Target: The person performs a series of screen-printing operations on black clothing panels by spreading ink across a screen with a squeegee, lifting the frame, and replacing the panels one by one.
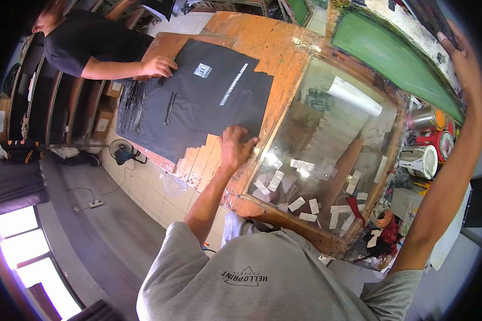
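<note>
My left hand [235,148] rests at the near edge of a black fabric sheet [203,101], its fingers spread and nothing gripped. The sheet bears a small white printed square and a long white printed strip. At the upper right my raised right hand [462,59] is closed round a dark paint-stained bar [431,20], beside a green-meshed printing screen [396,60] with a paint-crusted frame. Whether that bar belongs to the screen I cannot tell. Across the table, a co-worker's hand [159,67] touches the fabric's far left edge.
A wooden table [235,35] carries the fabric. A glass panel [305,134] with a white paper roll [355,96] and several pale strips lies right of my left hand. Paint cans [420,162] stand at the right. A fan [124,152] and shelves [64,107] are at the left.
</note>
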Available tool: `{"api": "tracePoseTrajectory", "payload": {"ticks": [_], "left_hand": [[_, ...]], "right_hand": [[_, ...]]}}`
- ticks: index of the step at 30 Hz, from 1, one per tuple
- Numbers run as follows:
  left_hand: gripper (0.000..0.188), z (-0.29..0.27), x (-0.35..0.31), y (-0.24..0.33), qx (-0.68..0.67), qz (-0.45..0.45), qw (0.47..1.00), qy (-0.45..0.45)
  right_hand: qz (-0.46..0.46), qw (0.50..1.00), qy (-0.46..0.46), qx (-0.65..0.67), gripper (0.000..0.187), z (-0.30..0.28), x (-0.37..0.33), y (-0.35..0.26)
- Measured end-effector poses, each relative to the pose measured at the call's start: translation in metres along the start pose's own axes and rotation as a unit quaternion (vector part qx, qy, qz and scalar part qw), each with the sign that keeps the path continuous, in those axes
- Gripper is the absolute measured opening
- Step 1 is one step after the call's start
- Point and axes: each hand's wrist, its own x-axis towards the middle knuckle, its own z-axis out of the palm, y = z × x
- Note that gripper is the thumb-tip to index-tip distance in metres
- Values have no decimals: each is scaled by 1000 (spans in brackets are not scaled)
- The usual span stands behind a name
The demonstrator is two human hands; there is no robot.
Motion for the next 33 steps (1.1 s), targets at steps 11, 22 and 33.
{"api": "tracePoseTrajectory", "payload": {"ticks": [11,22,33], "left_hand": [[12,23,25,30,-26,115,991,-62],[9,38,65,73,-40,52,988,-140],[57,163,-15,184,39,288,916,-276]], "right_hand": [[-17,996,10,91,33,9,-52,-104],[59,997,-26,49,32,-4,-59,-137],[33,998,-42,24,30,-16,-66,-121]]}}
